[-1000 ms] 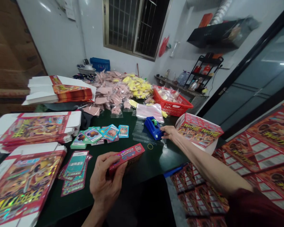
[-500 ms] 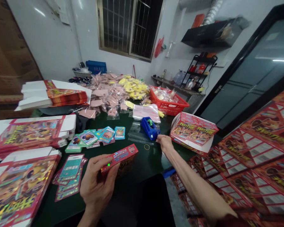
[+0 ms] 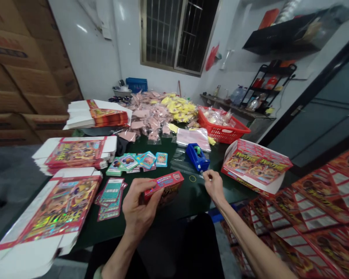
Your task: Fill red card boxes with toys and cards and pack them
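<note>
My left hand (image 3: 139, 205) grips a small red printed card box (image 3: 163, 186) near the table's front edge, its far end tilted up. My right hand (image 3: 213, 186) is a short way to the right, fingertips pinched together; anything tiny between them cannot be made out. Just beyond it lie a yellow rubber band (image 3: 192, 178) and a blue tape dispenser (image 3: 197, 157) on clear plastic sheets (image 3: 182, 164). Teal-backed cards (image 3: 110, 195) are fanned left of my left hand, and more picture cards (image 3: 136, 161) lie farther back.
Flat printed box blanks (image 3: 64, 209) are stacked on the left, and an open red box (image 3: 256, 164) stands to the right. Bagged pink and yellow items (image 3: 159, 112) and a red basket (image 3: 221, 126) lie beyond. Printed red sheets (image 3: 308, 209) cover the lower right.
My right hand has drawn back from the tape dispenser toward me and its fingers have closed into a pinch. My left hand still holds the red box, and the whole view has swung left.
</note>
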`<control>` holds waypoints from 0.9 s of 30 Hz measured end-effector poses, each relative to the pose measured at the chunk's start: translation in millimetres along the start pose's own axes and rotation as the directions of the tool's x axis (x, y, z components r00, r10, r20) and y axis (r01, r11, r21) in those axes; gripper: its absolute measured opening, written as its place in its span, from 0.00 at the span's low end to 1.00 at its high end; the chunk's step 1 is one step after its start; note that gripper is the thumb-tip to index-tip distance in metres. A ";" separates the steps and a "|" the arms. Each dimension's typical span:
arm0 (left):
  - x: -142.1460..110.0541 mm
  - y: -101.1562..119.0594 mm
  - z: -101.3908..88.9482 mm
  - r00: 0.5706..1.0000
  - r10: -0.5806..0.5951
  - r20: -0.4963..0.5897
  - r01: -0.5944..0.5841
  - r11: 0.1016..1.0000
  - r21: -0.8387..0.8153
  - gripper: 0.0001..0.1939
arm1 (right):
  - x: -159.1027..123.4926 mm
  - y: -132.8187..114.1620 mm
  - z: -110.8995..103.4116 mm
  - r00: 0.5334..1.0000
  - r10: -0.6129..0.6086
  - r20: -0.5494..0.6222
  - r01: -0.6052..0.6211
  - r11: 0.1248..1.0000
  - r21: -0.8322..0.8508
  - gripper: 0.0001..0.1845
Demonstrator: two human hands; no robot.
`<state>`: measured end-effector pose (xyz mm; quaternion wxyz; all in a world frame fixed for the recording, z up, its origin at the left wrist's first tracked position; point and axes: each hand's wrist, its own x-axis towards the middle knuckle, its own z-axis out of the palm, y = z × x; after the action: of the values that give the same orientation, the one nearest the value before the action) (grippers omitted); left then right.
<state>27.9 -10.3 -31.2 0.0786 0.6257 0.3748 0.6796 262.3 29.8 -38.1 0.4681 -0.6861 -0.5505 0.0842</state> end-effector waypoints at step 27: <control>3.0 1.8 -10.2 0.968 0.205 0.147 -0.208 0.978 0.003 0.13 | -90.9 -128.2 6.5 0.862 0.163 0.480 -0.495 0.471 0.730 0.16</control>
<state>18.6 -14.1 -27.1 0.0289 0.7099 0.3071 0.6332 136.9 -48.2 16.3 0.6067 -0.4465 -0.3694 0.5441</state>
